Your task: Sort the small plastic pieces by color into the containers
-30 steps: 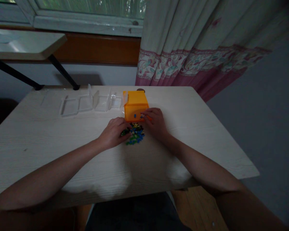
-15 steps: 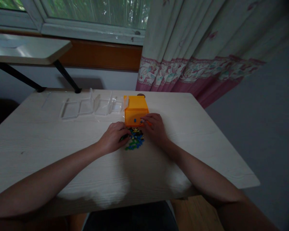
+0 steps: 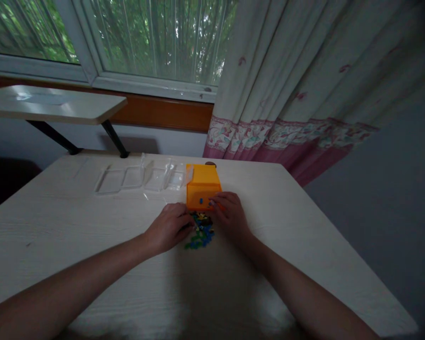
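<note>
A heap of small blue, green, yellow and dark plastic pieces (image 3: 201, 234) lies on the table, just in front of an open orange box (image 3: 204, 175). My left hand (image 3: 170, 226) rests at the heap's left edge, its fingers curled and closed; whatever is between them is too small to make out. Over the box's front right corner, my right hand (image 3: 231, 216) has its thumb and fingers pinched together. A tiny dark spot shows at those fingertips, but I cannot name it. One small blue piece (image 3: 200, 201) sits inside the box, left of my right fingertips.
Clear plastic cases (image 3: 132, 177) stand in a row left of the orange box, some with lids up. A round brown object (image 3: 210, 164) is behind the box. A raised shelf (image 3: 56, 105) on black legs stands at the back left, and a curtain (image 3: 255, 127) hangs behind.
The head view has tilted up, so the table and hands appear lower. Both hands stay at nearly the same places by the heap and box, with only slight finger movement.
</note>
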Available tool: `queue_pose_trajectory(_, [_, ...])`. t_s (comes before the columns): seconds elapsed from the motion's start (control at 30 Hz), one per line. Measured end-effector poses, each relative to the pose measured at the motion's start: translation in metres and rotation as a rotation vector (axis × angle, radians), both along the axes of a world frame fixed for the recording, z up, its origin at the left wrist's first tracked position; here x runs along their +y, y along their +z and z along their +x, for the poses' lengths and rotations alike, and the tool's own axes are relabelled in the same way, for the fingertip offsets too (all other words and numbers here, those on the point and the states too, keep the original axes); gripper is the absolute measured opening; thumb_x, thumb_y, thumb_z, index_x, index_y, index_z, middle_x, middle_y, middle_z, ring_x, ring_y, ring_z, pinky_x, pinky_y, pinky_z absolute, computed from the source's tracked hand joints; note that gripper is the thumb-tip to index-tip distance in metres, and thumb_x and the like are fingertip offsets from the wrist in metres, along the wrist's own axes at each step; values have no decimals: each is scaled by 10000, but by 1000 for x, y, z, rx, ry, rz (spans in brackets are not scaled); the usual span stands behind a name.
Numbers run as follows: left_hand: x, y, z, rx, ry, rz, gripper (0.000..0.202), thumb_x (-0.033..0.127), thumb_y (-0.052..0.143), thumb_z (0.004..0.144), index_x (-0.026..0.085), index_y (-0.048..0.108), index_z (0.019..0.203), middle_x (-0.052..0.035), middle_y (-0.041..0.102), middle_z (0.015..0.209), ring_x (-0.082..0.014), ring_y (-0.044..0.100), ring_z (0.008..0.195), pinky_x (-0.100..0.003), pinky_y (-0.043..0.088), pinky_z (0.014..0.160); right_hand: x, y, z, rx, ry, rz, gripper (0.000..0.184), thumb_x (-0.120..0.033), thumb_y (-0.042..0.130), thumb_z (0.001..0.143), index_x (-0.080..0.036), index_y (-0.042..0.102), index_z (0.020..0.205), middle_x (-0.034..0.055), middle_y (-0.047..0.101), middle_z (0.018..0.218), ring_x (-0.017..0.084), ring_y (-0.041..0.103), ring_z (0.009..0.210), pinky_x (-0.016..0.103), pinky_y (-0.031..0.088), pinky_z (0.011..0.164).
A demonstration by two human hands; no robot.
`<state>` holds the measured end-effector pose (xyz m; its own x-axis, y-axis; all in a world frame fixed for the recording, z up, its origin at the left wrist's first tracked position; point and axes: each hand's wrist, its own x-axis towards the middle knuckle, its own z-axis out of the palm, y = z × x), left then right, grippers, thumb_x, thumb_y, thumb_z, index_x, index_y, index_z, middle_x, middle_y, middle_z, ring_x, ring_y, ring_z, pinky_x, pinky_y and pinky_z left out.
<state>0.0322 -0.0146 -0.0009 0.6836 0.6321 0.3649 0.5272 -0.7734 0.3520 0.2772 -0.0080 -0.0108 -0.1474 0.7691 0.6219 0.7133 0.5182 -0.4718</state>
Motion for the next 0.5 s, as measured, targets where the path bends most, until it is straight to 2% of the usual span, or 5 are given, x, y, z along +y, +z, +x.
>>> queue_pose_trajectory(0.5, [-1, 2, 0, -11, -7, -20, 156, 263, 544, 939, 197, 684, 945, -73, 589, 915, -220, 550, 889, -363, 415, 782, 0, 1, 0, 17, 23, -2, 197, -277, 586, 928, -249, 734, 1055, 85, 690, 1035, 249, 595, 1022, 482, 517, 925])
